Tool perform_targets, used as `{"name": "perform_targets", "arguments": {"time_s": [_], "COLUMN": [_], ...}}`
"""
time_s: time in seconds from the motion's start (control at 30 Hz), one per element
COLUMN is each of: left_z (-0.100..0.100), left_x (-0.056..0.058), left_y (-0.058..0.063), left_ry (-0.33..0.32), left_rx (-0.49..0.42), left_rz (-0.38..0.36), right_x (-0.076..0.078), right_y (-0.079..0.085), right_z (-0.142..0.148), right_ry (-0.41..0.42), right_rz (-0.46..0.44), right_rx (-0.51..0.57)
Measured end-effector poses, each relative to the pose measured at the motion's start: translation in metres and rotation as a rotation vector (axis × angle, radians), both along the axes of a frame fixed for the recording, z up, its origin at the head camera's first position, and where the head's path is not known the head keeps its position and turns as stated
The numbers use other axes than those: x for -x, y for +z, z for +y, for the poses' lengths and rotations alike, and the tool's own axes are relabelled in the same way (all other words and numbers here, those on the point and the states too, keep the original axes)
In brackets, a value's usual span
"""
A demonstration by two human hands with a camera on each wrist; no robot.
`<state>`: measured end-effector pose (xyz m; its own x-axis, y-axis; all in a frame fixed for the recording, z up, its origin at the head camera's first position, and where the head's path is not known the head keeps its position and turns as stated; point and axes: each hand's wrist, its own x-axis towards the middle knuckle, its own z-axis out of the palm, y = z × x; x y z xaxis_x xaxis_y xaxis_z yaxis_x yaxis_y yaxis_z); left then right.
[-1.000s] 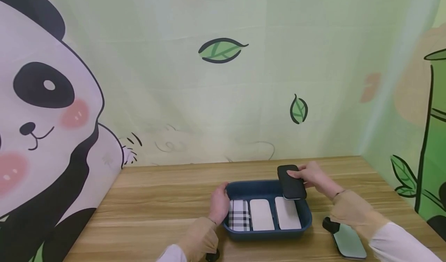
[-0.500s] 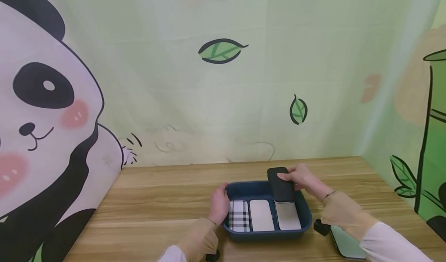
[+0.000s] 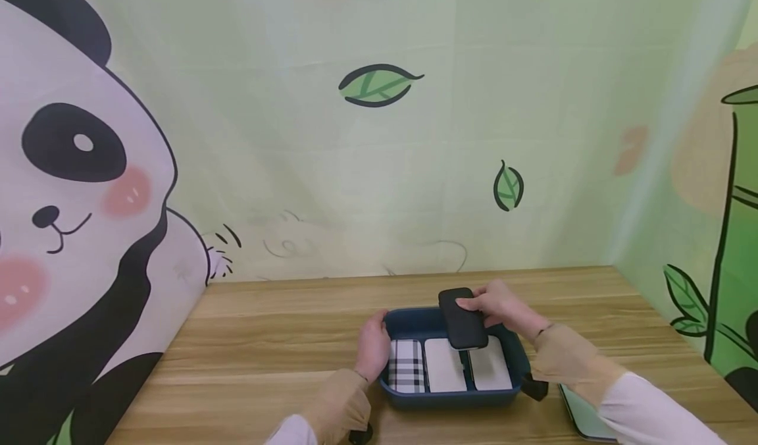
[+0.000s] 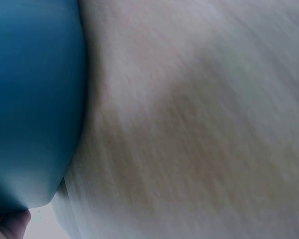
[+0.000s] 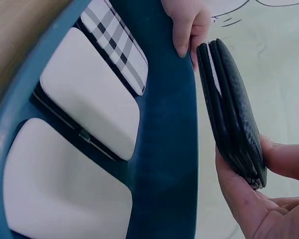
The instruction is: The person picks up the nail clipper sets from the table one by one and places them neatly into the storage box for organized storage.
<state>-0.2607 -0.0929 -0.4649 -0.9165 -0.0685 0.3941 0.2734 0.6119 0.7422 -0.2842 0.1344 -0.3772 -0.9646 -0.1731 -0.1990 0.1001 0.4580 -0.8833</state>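
My right hand (image 3: 502, 303) pinches a flat black case (image 3: 463, 318) with rounded corners, thumb on top, above the back of a blue bin (image 3: 454, 401). In the right wrist view, the black case (image 5: 236, 112) has a grained leather look and layered edges. On the bin's left rim my left hand (image 3: 373, 347) keeps a grip; its thumb shows over the rim in the right wrist view. Inside the bin lie a plaid case (image 3: 406, 366), a white case (image 3: 445, 365) and another white case (image 3: 490, 366), side by side at the front.
A pale green flat case (image 3: 586, 415) lies on the wooden table (image 3: 278, 326) right of the bin, partly hidden by the right sleeve. Behind the table hangs a green cloth backdrop (image 3: 296, 135) with a printed panda and leaves.
My right hand has carried the black case leftward over the back of the bin, from its right corner toward the middle. The left hand has stayed in place.
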Motion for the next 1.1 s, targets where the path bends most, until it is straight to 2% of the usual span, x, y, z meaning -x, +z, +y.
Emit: {"name": "perform_targets", "arguments": {"time_s": [0.33,0.8,1.1], "left_z": [0.001,0.001,0.000], "left_x": [-0.002,-0.002,-0.001], "left_y": [0.001,0.000,0.002], "left_ry": [0.003,0.012,-0.001], "left_rx": [-0.009,-0.009,-0.042], "left_rz": [-0.023,-0.019,-0.071], "right_x": [-0.001,-0.004,-0.004], "right_y": [0.000,-0.004,-0.006], "right_z": [-0.013,-0.026,-0.035], "right_ry": [0.037,0.057,0.050], "right_rz": [-0.007,-0.026,-0.060], "right_rx": [-0.018,0.023,0.004]}}
